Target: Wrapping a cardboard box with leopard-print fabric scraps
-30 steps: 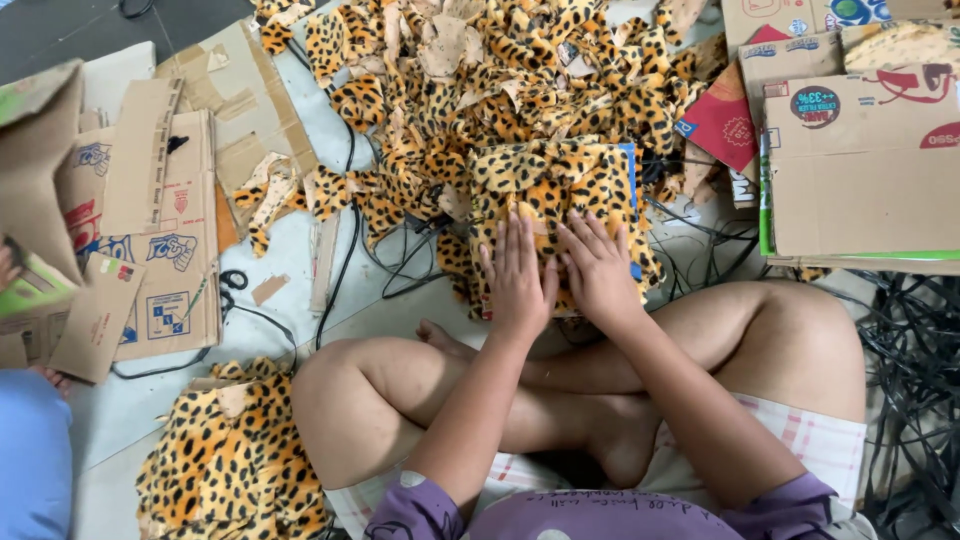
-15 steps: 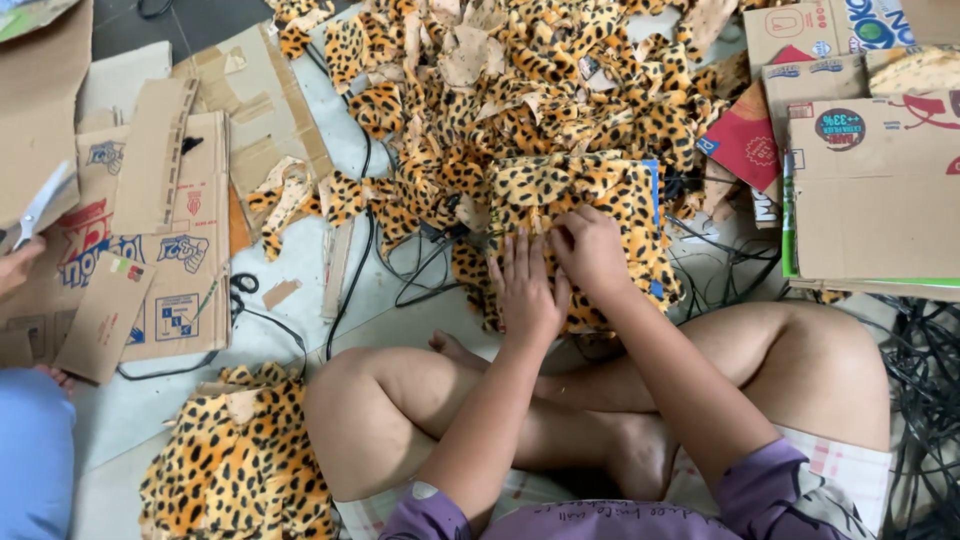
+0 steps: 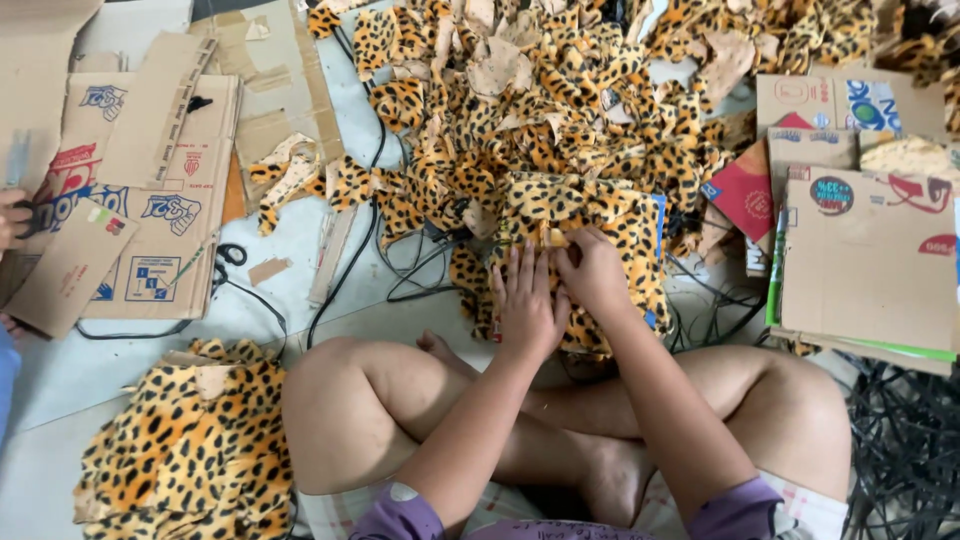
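The person wears a short-sleeved purple top whose cuffs sit far back from the bare left hand (image 3: 528, 305) and bare right hand (image 3: 592, 275), pale checked shorts, no rings, no shoes.

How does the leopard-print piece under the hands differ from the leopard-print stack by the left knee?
The leopard-print piece lies flat with the left hand and right hand pressing on it; the leopard-print stack lies untouched. The piece sits against the scrap heap; the stack lies apart. Both share the spotted orange fabric.
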